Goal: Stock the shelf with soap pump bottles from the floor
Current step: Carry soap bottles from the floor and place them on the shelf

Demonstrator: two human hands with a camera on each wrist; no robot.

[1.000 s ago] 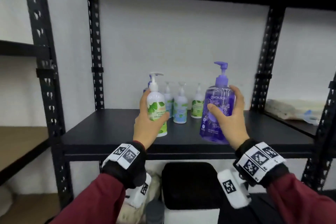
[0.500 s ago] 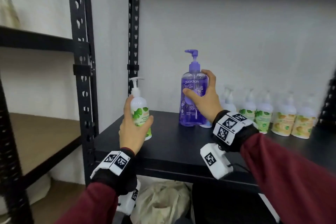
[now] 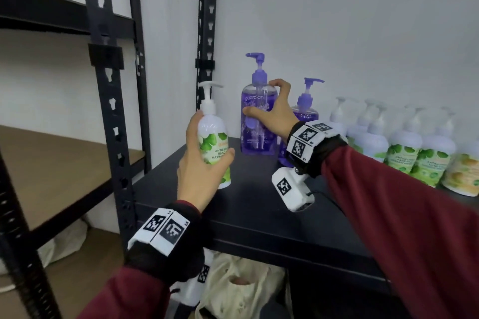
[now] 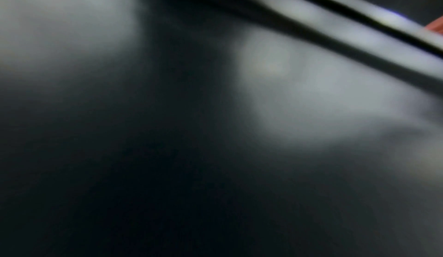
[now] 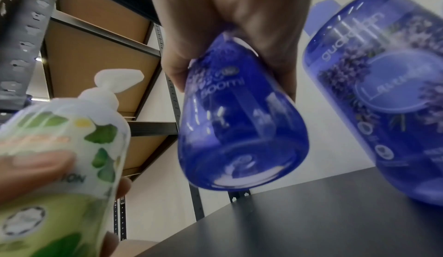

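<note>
Stockroom, black metal racking (image 3: 108,101), rows of soap bottles (image 3: 414,147)

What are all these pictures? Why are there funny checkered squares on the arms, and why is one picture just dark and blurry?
Nobody here is a robot. A person wears three cameras: one on the head and one on each wrist. The checkered squares sit on the wrist bands that carry the wrist cameras.

The big picture is from the head camera. It looks down at a black shelf. The left hand holds a white soap bottle with green leaves. The right hand holds a tall purple soap bottle.

The right wrist camera looks up along the hand, so the purple bottle's bottom looks huge, still lifted off the shelf. Another purple bottle already stands beside it, and more white bottles line up to the right.

The dark blurry picture is from the left wrist camera. It is too smeared to make out.
</note>
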